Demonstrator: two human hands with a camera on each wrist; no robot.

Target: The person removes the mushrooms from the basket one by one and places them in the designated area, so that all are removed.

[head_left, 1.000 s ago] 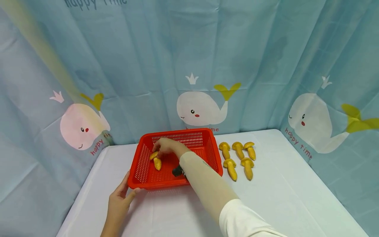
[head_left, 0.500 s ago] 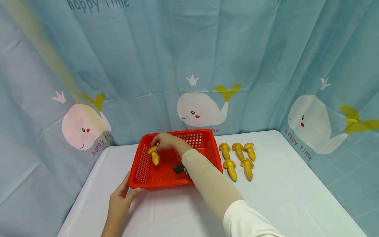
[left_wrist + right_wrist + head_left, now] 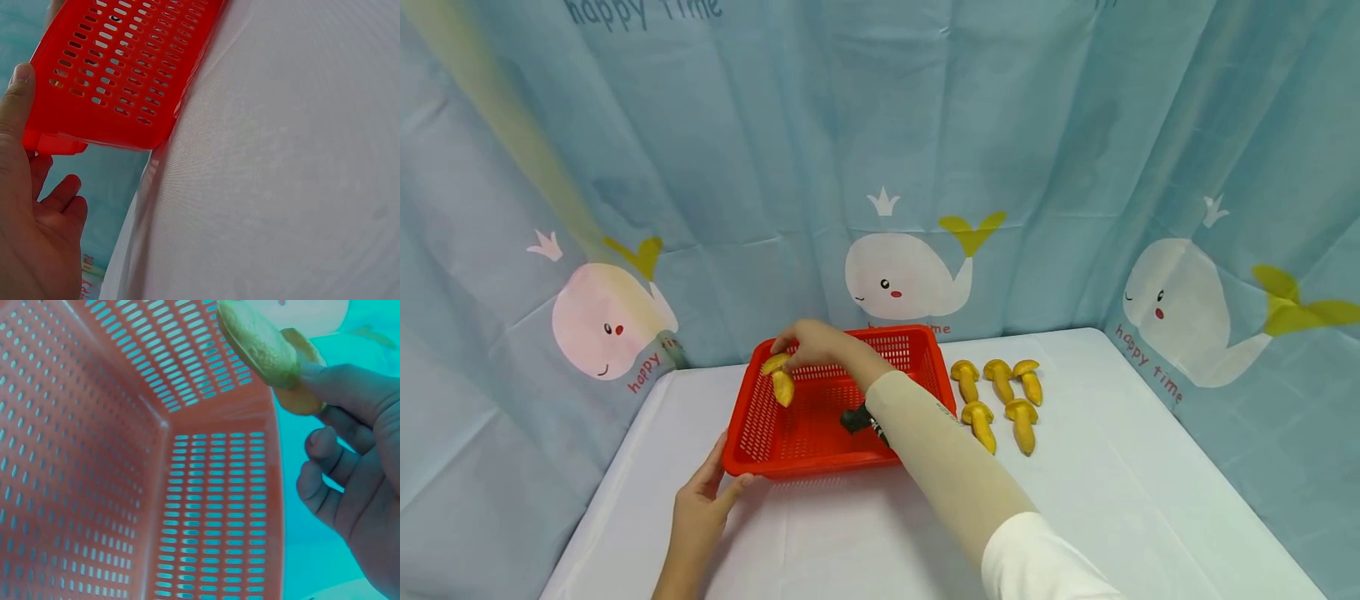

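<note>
Right hand (image 3: 816,348) pinches a yellow toy mushroom (image 3: 778,379) by its cap, stem hanging down and slightly right, lifted over the upper-left corner of the red basket (image 3: 752,425). Left hand (image 3: 700,508) braces the basket's lower-left corner, thumb on the rim, fingers relaxed. Five more mushrooms (image 3: 996,400) lie in two rows just right of the basket on the white surface (image 3: 1112,483), stems pointing toward the lower frame. Open room below and far right.
</note>
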